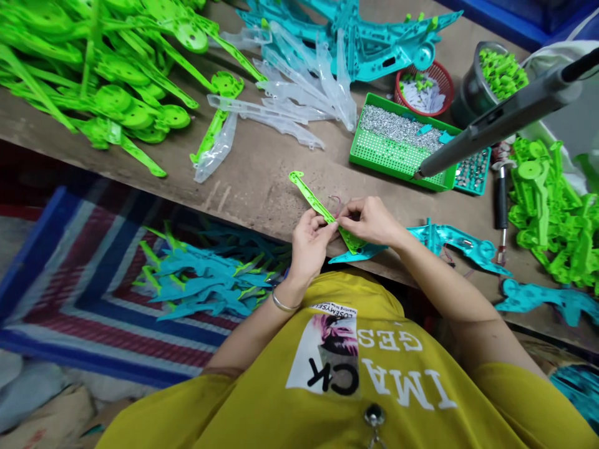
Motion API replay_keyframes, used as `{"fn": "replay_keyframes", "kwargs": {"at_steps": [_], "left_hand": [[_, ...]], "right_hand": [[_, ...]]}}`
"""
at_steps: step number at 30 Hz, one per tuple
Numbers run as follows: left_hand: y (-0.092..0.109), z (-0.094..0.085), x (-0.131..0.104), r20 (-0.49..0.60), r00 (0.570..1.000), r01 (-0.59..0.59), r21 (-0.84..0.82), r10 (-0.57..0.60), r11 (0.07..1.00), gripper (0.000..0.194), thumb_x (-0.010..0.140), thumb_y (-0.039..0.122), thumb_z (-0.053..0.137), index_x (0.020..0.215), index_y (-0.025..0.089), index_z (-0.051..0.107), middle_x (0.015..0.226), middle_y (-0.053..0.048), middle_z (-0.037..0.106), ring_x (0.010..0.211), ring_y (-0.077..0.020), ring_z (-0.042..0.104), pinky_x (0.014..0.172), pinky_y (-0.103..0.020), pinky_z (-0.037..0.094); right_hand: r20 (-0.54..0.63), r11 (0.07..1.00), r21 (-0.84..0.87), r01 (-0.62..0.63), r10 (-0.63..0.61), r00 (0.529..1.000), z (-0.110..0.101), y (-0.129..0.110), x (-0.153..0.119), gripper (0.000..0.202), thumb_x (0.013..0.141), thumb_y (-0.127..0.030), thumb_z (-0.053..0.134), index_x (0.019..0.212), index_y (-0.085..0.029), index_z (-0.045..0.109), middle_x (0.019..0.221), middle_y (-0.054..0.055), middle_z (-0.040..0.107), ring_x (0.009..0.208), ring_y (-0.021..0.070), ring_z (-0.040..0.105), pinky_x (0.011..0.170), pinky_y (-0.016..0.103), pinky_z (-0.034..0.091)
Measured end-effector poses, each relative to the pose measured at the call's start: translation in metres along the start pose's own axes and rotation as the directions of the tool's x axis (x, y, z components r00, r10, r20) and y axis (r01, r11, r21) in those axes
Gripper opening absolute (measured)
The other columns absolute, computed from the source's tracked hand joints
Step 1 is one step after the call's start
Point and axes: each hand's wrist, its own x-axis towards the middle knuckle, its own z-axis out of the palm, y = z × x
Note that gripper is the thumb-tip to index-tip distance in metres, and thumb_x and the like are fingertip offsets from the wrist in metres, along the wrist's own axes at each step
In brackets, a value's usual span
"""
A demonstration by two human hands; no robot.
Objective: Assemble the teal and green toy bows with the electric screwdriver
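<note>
Near the table's front edge, a long bright-green plastic part (pixel 311 198) slants between my two hands. My left hand (pixel 311 240) is closed round its middle, thumb on top. The fingers of my right hand (pixel 370 219) are pinched together against the same part; whether something small is between them is hidden. Thin reddish wires (pixel 335 201) show just beyond the fingertips. Under the green part's near end lies a turquoise plastic piece (pixel 358 254), partly covered. Another turquoise shell (pixel 463 244) with wires rests beneath and beside my right forearm.
A grey power screwdriver (pixel 500 118) hangs at the right over a green basket (pixel 388 153) of screws. Green parts (pixel 116 81) are heaped at the left, clear plastic pieces (pixel 299 93) in the middle. A black-handled tool (pixel 501 199) lies right. Turquoise assemblies (pixel 201 280) fill a bin below.
</note>
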Motion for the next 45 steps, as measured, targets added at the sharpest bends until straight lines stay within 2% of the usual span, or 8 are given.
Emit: {"fn": "replay_keyframes", "kwargs": {"at_steps": [6, 10, 15, 20, 28, 33, 40, 45], "left_hand": [[-0.003, 0.0, 0.005, -0.054, 0.998, 0.02, 0.01, -0.02, 1.0, 0.05, 0.064, 0.035, 0.094, 0.098, 0.02, 0.06, 0.083, 0.003, 0.069, 0.075, -0.0092, 0.069, 0.075, -0.022, 0.06], [-0.005, 0.0, 0.005, -0.066, 0.998, 0.012, 0.028, -0.01, 1.0, 0.051, 0.066, 0.035, 0.093, 0.101, 0.02, 0.059, 0.085, 0.004, 0.068, 0.075, -0.0087, 0.068, 0.076, -0.022, 0.06], [-0.002, -0.005, 0.005, 0.032, 0.998, 0.05, 0.008, -0.05, 0.999, 0.04, 0.077, 0.036, 0.084, 0.101, 0.023, 0.055, 0.098, 0.001, 0.072, 0.091, -0.0115, 0.071, 0.085, -0.024, 0.06], [0.002, -0.008, 0.006, 0.084, 0.994, 0.078, -0.005, -0.077, 0.997, 0.045, 0.074, 0.033, 0.085, 0.103, 0.025, 0.051, 0.104, -0.002, 0.076, 0.101, -0.0169, 0.074, 0.088, -0.03, 0.062], [0.001, -0.007, 0.005, 0.09, 0.993, 0.081, -0.022, -0.079, 0.996, 0.044, 0.076, 0.031, 0.083, 0.101, 0.024, 0.048, 0.102, -0.003, 0.078, 0.101, -0.0206, 0.077, 0.092, -0.037, 0.062], [-0.003, -0.009, 0.006, 0.082, 0.996, 0.025, 0.042, -0.029, 0.999, 0.053, 0.072, 0.025, 0.086, 0.106, 0.023, 0.046, 0.107, -0.004, 0.076, 0.104, -0.0205, 0.077, 0.097, -0.037, 0.06], [-0.006, -0.006, 0.007, 0.043, 0.999, -0.004, 0.061, 0.001, 0.998, 0.058, 0.07, 0.023, 0.087, 0.108, 0.024, 0.044, 0.098, 0.0, 0.074, 0.095, -0.0192, 0.078, 0.094, -0.035, 0.061], [-0.007, -0.005, 0.007, 0.02, 1.0, -0.025, 0.091, 0.023, 0.996, 0.06, 0.069, 0.022, 0.086, 0.108, 0.024, 0.042, 0.097, 0.001, 0.072, 0.095, -0.0185, 0.078, 0.095, -0.035, 0.061]], "right_hand": [[-0.028, 0.989, 0.131, -0.068, 0.072, 0.997, 0.0, 0.008, -0.007, 0.017, 0.082, -0.025, 0.065, 0.082, -0.012, 0.075, 0.065, -0.001, 0.067, 0.058, 0.0091, 0.05, 0.057, 0.024, 0.034], [-0.049, 0.99, 0.139, 0.004, 0.003, 0.999, 0.005, 0.011, -0.012, 0.018, 0.083, -0.023, 0.063, 0.085, -0.013, 0.077, 0.073, 0.002, 0.072, 0.063, 0.0108, 0.055, 0.061, 0.024, 0.039], [-0.147, 0.995, 0.046, 0.089, -0.081, 0.986, 0.009, 0.005, -0.02, 0.02, 0.085, -0.02, 0.063, 0.098, -0.016, 0.079, 0.091, 0.005, 0.079, 0.074, 0.0145, 0.065, 0.071, 0.026, 0.046], [-0.236, 0.992, -0.088, 0.088, -0.107, 0.966, 0.017, -0.004, -0.032, 0.023, 0.096, -0.024, 0.057, 0.102, -0.017, 0.078, 0.099, 0.01, 0.079, 0.088, 0.0204, 0.072, 0.082, 0.031, 0.05], [-0.155, 0.928, -0.359, 0.101, -0.166, 0.974, 0.039, -0.011, -0.052, 0.028, 0.098, -0.019, 0.048, 0.105, -0.018, 0.074, 0.097, 0.011, 0.072, 0.082, 0.0199, 0.065, 0.07, 0.03, 0.045], [-0.201, 0.926, -0.369, 0.083, -0.167, 0.965, 0.043, -0.004, -0.055, 0.026, 0.098, -0.021, 0.047, 0.101, -0.019, 0.072, 0.096, 0.011, 0.067, 0.079, 0.0199, 0.061, 0.068, 0.031, 0.045], [-0.265, 0.974, -0.226, 0.005, -0.067, 0.962, 0.035, 0.001, -0.054, 0.011, 0.093, -0.019, 0.052, 0.092, -0.019, 0.063, 0.089, 0.008, 0.07, 0.074, 0.0191, 0.06, 0.069, 0.031, 0.043], [-0.198, 0.973, -0.231, -0.031, -0.016, 0.98, 0.018, -0.001, -0.046, 0.01, 0.089, -0.017, 0.053, 0.089, -0.02, 0.063, 0.089, 0.007, 0.072, 0.079, 0.021, 0.063, 0.071, 0.031, 0.041]]}}
